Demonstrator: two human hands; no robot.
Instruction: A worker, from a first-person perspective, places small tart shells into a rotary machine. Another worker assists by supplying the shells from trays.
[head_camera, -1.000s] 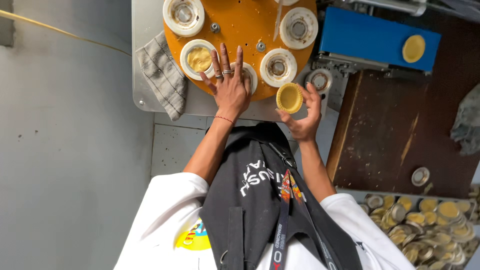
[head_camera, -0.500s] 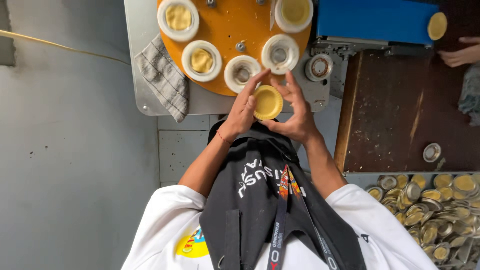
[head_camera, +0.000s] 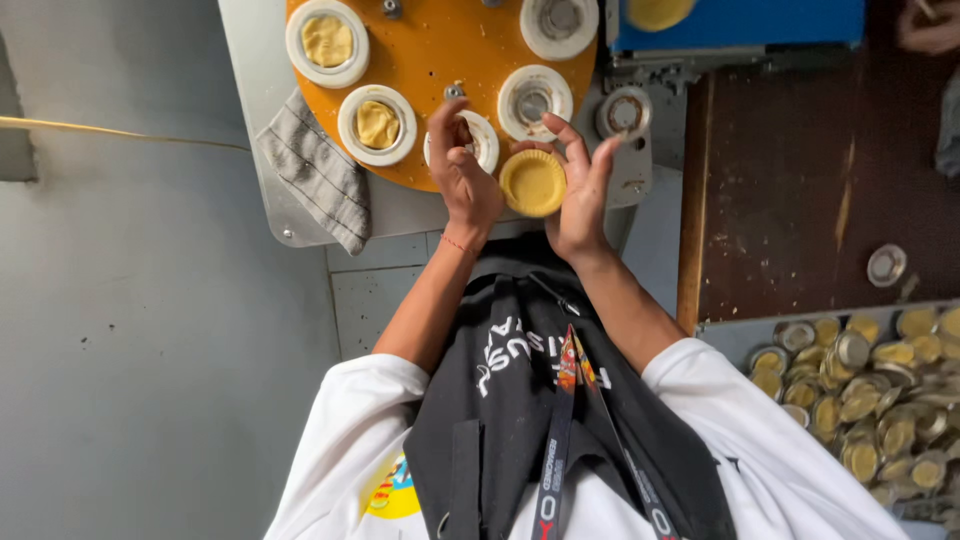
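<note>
I see the right hand (head_camera: 580, 190) cradling a pressed tart shell (head_camera: 533, 183), round and pale yellow with a crimped rim, its fingers spread and curled loosely round the shell's far edge rather than clenched. The shell sits between both hands, just over the near edge of the orange round plate (head_camera: 440, 60). The left hand (head_camera: 462, 170) meets the shell on its other side, the heel and thumb side against it, while its fingers (head_camera: 440, 120) reach up over a white ring mould (head_camera: 482, 140) on the plate (whether they press into that mould I cannot tell). Two neighbouring moulds hold lumps of dough (head_camera: 377, 124). A grey striped cloth (head_camera: 315, 170) hangs off the machine's metal edge, and a tray of filled tins (head_camera: 870, 400) lies well apart at my right.
</note>
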